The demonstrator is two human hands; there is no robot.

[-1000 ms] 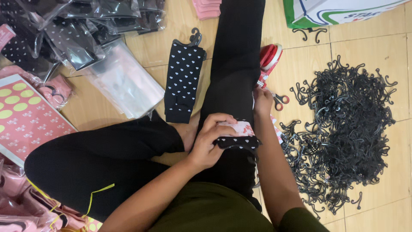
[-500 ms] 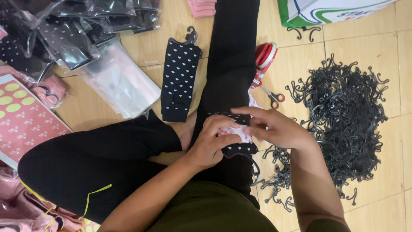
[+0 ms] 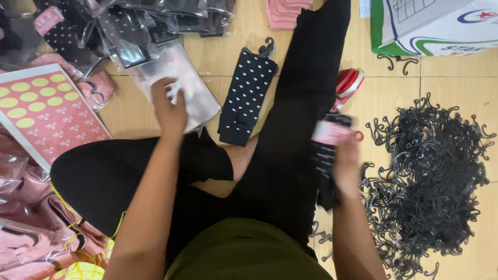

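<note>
Left hand is out over the floor, fingers pressed flat on a stack of clear plastic bags. Right hand grips a dark pair of socks with a pink label, blurred, just beside the heap of black hangers. A finished dotted pair lies on the floor between the hands.

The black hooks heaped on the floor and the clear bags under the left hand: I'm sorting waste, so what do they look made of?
The hooks look like moulded matte black plastic, thin and curly. The clear bags look like glossy plastic film, see-through with glare; the left hand rests on them.
</note>
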